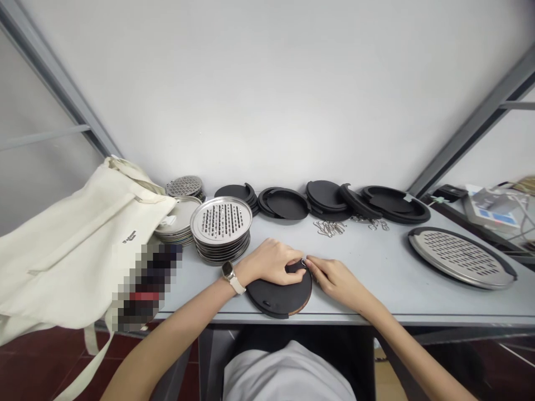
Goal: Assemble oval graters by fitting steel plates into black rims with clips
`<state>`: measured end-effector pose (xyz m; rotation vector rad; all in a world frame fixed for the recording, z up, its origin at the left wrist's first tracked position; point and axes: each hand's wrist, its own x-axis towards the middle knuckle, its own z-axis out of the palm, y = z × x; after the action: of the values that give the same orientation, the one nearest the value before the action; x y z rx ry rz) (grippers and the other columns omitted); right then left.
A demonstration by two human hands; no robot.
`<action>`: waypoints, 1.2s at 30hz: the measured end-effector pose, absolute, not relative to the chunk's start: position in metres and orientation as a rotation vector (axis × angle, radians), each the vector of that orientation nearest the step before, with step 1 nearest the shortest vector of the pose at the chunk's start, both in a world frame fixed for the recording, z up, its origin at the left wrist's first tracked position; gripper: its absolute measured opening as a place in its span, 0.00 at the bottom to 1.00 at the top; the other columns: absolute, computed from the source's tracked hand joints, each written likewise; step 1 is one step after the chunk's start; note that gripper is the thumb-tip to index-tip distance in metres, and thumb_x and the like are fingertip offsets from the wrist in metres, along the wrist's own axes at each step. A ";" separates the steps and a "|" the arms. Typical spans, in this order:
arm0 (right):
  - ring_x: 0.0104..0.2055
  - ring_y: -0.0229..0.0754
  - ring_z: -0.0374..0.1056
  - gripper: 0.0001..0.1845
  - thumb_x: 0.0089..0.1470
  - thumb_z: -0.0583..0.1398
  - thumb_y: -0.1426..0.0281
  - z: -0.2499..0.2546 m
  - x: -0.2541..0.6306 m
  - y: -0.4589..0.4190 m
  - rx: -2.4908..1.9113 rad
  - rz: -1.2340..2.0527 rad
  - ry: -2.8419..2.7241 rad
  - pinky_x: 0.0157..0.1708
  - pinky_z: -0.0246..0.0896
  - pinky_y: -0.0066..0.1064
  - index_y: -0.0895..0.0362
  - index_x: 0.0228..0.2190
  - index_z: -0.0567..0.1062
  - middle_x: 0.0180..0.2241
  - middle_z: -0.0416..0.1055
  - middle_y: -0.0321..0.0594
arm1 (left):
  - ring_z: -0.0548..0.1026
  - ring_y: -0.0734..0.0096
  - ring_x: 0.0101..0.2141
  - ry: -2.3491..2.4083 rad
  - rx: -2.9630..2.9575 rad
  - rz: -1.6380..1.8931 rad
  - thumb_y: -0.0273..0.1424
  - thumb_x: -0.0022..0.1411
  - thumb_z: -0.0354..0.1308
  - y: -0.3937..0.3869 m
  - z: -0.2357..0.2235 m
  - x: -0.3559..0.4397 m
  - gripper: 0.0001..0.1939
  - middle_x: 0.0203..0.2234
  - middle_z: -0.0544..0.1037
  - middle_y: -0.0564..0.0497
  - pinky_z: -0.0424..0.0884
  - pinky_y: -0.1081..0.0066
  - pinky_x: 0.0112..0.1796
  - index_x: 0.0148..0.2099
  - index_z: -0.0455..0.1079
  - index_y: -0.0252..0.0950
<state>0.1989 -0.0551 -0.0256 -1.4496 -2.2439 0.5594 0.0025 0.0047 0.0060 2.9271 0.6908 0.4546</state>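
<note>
A round black disc point(281, 298) lies flat at the front edge of the table, with a brown strip showing along its lower right rim. My left hand point(276, 262), a watch at its wrist, is closed on the disc's upper edge with thumb and fingers curled around a dark raised part. At that same edge, the fingertips of my right hand point(332, 278) pinch a small shiny metal clip point(304, 261), its exact shape partly hidden by the fingers. Left of the disc stands a stack of round metal grater plates point(221, 221).
Behind are several black round pieces point(288, 204) and a pile of metal hooks point(330, 228), with loose metal rings point(378, 225) beside it. A large oval grater point(463, 259) lies right. A cream bag point(83, 239) hangs over the left end, near more plates point(179, 214).
</note>
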 end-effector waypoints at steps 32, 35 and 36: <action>0.27 0.42 0.68 0.22 0.67 0.43 0.63 -0.027 0.203 -0.055 -1.413 0.561 -2.246 0.31 0.57 0.30 0.55 0.30 0.71 0.27 0.73 0.39 | 0.75 0.67 0.31 0.583 2.964 0.385 0.38 0.62 0.52 0.005 0.007 0.002 0.11 0.32 0.77 0.51 0.62 0.71 0.28 0.42 0.65 0.36; 0.25 0.41 0.67 0.22 0.66 0.43 0.63 -0.028 0.203 -0.055 -1.415 0.561 -2.233 0.30 0.57 0.30 0.55 0.29 0.71 0.26 0.72 0.39 | 0.75 0.67 0.29 0.594 2.966 0.369 0.37 0.62 0.52 0.005 0.007 0.002 0.11 0.31 0.77 0.51 0.62 0.71 0.27 0.42 0.64 0.36; 0.25 0.41 0.66 0.22 0.66 0.43 0.63 -0.028 0.203 -0.056 -1.413 0.566 -2.231 0.30 0.57 0.30 0.55 0.30 0.71 0.26 0.72 0.39 | 0.75 0.67 0.29 0.596 2.968 0.364 0.38 0.62 0.52 0.005 0.007 0.002 0.11 0.30 0.76 0.51 0.62 0.71 0.27 0.42 0.63 0.36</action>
<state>0.2026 -0.0555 -0.0281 -1.4133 -2.2311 0.5660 0.0022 0.0053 0.0066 2.9685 0.5964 0.3635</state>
